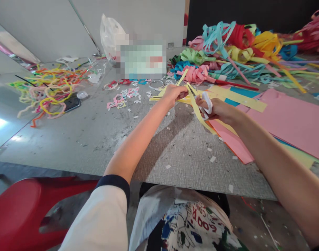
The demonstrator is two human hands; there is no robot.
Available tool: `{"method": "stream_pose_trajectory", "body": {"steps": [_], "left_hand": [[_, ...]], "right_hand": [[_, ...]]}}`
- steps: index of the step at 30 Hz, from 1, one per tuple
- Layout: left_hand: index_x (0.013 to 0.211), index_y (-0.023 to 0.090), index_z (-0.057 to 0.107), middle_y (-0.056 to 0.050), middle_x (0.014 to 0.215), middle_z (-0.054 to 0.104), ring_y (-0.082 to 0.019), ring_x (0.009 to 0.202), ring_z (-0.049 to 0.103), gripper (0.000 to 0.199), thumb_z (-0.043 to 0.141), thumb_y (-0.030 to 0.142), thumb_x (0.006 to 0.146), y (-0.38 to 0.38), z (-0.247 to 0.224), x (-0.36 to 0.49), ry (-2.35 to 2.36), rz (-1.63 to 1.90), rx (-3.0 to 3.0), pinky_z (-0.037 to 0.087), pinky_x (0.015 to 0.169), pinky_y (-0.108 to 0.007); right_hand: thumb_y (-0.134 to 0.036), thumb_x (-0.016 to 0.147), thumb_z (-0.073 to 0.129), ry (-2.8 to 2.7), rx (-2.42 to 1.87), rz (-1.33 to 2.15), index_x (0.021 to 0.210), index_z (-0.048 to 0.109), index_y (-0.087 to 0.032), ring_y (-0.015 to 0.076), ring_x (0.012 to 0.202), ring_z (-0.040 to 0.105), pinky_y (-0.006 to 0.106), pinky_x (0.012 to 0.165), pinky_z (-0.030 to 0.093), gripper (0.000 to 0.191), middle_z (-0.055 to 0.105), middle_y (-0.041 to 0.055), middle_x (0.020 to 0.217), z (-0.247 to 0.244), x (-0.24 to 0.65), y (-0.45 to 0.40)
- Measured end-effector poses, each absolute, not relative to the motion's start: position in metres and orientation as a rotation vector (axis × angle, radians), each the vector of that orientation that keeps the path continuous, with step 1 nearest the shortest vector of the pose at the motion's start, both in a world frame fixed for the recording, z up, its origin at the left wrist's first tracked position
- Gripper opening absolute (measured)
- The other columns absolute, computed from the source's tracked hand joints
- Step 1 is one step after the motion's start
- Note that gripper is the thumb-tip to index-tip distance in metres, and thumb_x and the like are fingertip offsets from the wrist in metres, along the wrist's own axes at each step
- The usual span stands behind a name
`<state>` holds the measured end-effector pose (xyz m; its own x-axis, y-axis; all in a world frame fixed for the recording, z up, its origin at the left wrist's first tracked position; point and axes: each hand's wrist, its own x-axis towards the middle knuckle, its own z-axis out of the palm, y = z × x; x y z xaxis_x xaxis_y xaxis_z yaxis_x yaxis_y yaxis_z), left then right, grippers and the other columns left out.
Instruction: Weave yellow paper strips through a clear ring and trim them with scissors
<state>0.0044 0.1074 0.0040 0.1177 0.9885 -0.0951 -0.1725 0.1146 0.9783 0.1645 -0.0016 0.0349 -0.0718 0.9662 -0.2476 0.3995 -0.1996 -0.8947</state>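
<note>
My left hand [175, 94] pinches a narrow yellow paper strip [182, 77] above the grey table. Just to its right, my right hand [214, 108] is closed around white-handled scissors [207, 103]. The scissor blades point up and left toward the left fingertips, beside a long yellow strip [198, 111] that curves down toward the table. More yellow strips lie on the table under and behind my left hand. Pink sheets [292, 118] and a pale yellow sheet [240, 97] lie to the right of the scissors.
Curled coloured paper loops [222, 52] are heaped at the back right. Tangled fuzzy wires [52, 87] lie at the left around a dark phone [72, 103]. A white plastic bag [111, 38] stands at the back. Small paper scraps dot the table [96, 146]. A red chair [20, 209] is lower left.
</note>
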Motion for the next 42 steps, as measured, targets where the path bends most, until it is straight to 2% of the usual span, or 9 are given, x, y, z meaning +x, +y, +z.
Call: {"method": "stream_pose_trajectory", "body": {"steps": [4,11,15,21,31,35,42], "left_hand": [[0.060,0.016,0.063,0.001,0.057,0.061,-0.009,0.067,0.065,0.032,0.071,-0.003,0.084,0.1027,0.0088,0.0069,1.058,1.122,1.012,0.059,0.081,-0.024],[0.058,0.016,0.060,0.002,0.055,0.060,-0.007,0.061,0.059,0.034,0.071,-0.005,0.083,0.1033,0.0078,0.0062,1.049,1.118,0.946,0.056,0.074,-0.021],[0.062,0.016,0.063,0.003,0.056,0.060,-0.008,0.064,0.062,0.029,0.074,-0.003,0.081,0.1065,0.0053,0.0031,0.994,1.085,0.940,0.057,0.075,-0.021],[0.054,0.016,0.058,0.004,0.050,0.053,-0.005,0.058,0.056,0.040,0.069,-0.002,0.088,0.1062,0.0045,0.0035,0.954,1.010,1.084,0.053,0.072,-0.019],[0.056,0.016,0.058,0.005,0.055,0.053,-0.005,0.059,0.055,0.038,0.065,-0.002,0.089,0.1053,0.0050,0.0040,0.961,1.006,1.092,0.054,0.079,-0.022],[0.058,0.016,0.058,0.005,0.055,0.054,-0.005,0.060,0.056,0.038,0.064,-0.002,0.090,0.1041,0.0068,0.0049,0.980,1.000,1.076,0.055,0.083,-0.023],[0.058,0.016,0.058,0.004,0.056,0.055,-0.005,0.060,0.056,0.038,0.064,-0.004,0.089,0.1070,0.0040,0.0043,0.951,0.991,1.061,0.055,0.083,-0.022]], "right_hand": [[-0.075,0.072,0.090,-1.475,-1.610,1.260,0.062,0.056,-0.025,0.0162,0.057,0.054,0.033,0.056,0.050,0.062,0.060,0.0049,0.062,0.0289,0.1674,0.0031],[-0.064,0.082,0.089,-1.458,-1.660,1.226,0.063,0.057,-0.024,0.0163,0.059,0.057,0.034,0.058,0.052,0.054,0.060,0.0046,0.066,0.0326,0.1627,0.0015],[-0.059,0.084,0.089,-1.421,-1.648,1.241,0.063,0.059,-0.024,0.0167,0.059,0.058,0.034,0.058,0.052,0.051,0.062,0.0054,0.067,0.0318,0.1632,0.0015],[-0.069,0.080,0.088,-1.393,-1.628,1.252,0.061,0.059,-0.024,0.0164,0.058,0.059,0.034,0.057,0.052,0.057,0.065,0.0068,0.066,0.0274,0.1658,0.0045],[-0.064,0.083,0.088,-1.369,-1.626,1.234,0.065,0.058,-0.023,0.0137,0.056,0.056,0.030,0.055,0.051,0.053,0.062,0.0037,0.063,0.0274,0.1638,0.0026],[-0.066,0.081,0.089,-1.373,-1.615,1.238,0.067,0.057,-0.024,0.0126,0.055,0.055,0.028,0.051,0.049,0.055,0.060,0.0023,0.062,0.0253,0.1635,0.0037],[-0.071,0.081,0.087,-1.440,-1.590,1.218,0.067,0.055,-0.025,0.0149,0.057,0.055,0.031,0.053,0.048,0.058,0.058,0.0029,0.063,0.0242,0.1630,0.0032]]}}
